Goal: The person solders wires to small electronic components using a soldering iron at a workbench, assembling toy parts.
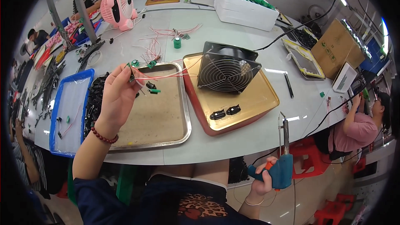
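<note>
My left hand (pixel 118 91) is raised over the steel tray (pixel 146 131), fingers pinched on a small green circuit board (pixel 130 73). Red and white wires (pixel 166 76) trail from the board to the right. Below my left hand, a heap of black plastic parts (pixel 95 100) fills the tray's left side, and a few small black and green pieces (pixel 153 91) lie loose in it. My right hand (pixel 263 179) is wrapped round the handle of a teal soldering gun (pixel 285 168) with an orange trigger. Its tip points up beside the table's front edge, apart from the board.
A black cooling fan (pixel 227 68) stands on a gold-coloured tin lid (pixel 250 108) with two black housings (pixel 225 112). Left is a blue tray (pixel 62 112). Farther back are wired boards (pixel 154 52), a solder spool (pixel 177 43), a pink fan (pixel 118 6) and a foam box (pixel 241 12). Other people sit around.
</note>
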The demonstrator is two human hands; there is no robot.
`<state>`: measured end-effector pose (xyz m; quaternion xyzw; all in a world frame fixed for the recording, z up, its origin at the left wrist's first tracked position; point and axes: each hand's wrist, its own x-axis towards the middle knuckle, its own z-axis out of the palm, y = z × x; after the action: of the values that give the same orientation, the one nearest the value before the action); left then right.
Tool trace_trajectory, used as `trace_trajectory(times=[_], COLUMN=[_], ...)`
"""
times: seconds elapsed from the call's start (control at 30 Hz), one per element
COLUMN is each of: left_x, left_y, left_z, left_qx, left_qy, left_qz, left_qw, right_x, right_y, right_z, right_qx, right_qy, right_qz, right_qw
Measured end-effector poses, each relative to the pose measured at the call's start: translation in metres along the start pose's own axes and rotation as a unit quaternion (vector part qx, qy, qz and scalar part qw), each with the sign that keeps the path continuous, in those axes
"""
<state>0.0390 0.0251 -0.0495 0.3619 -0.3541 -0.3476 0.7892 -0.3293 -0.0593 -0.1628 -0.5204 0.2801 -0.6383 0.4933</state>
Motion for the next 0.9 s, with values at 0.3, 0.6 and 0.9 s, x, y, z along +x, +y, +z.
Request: trace_trajectory(times=[0.3, 0.6, 0.9], left_x=[-0.019, -0.049, -0.053], left_y=[0.013, 0.038, 0.037], left_z=[-0.046, -0.073, -0.066], left_qx=[0.118, 0.322, 0.32], left_qy=[0.158, 0.156, 0.142], left_qz=[0.029, 0.068, 0.008], left_qw=[0.98, 0.931, 0.937], right_x=[0.0, 0.002, 0.003], right_y=[0.002, 0.001, 0.002], right_z=[0.001, 0.014, 0.007], right_qx=[0.005, 0.0, -0.027], right_qy=[0.026, 0.029, -0.008], right_qz=[-0.008, 0.013, -0.008], right_qw=[1.0, 1.0, 1.0])
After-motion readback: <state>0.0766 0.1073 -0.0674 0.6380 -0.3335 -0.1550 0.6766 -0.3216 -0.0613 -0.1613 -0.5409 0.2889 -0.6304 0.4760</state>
